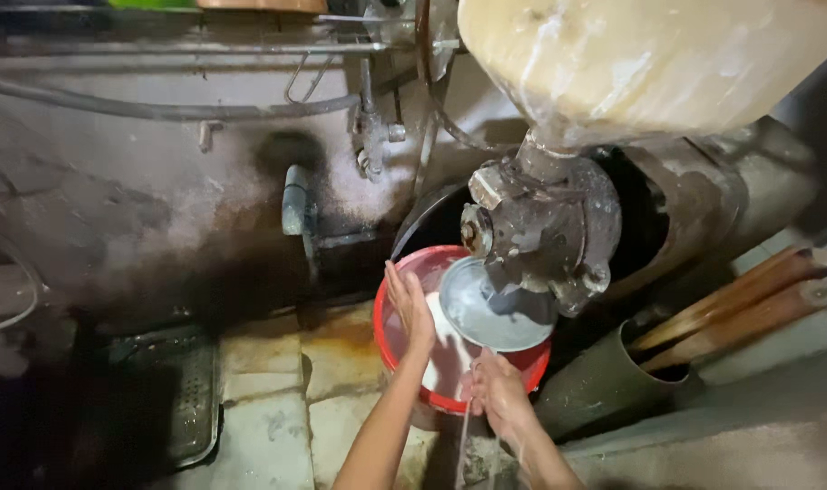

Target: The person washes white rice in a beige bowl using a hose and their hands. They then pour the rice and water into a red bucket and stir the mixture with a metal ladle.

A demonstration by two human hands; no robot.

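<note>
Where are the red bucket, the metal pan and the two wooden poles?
Red bucket (383,338): head view, on its left rim.
Metal pan (486,318): head view, on its wet inner face under the grinder.
Wooden poles (749,295): head view, on the upper pole's shaft.

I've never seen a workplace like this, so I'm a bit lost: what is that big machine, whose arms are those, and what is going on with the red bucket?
This is one picture, taken by a camera on a person's head, looking down at their own two bare arms. The heavy, grimy metal machine sits under a large pale hopper; I cannot tell exactly what kind it is. Below it stands a red bucket holding white liquid, on a wet stone floor. The left hand rests inside the bucket's rim, open. The right hand is at the bucket's near edge, just under a round metal dish that juts from the machine; a thin white stream runs down by it. Whether its fingers grip anything is unclear. Two wooden poles lean at the right.
</note>
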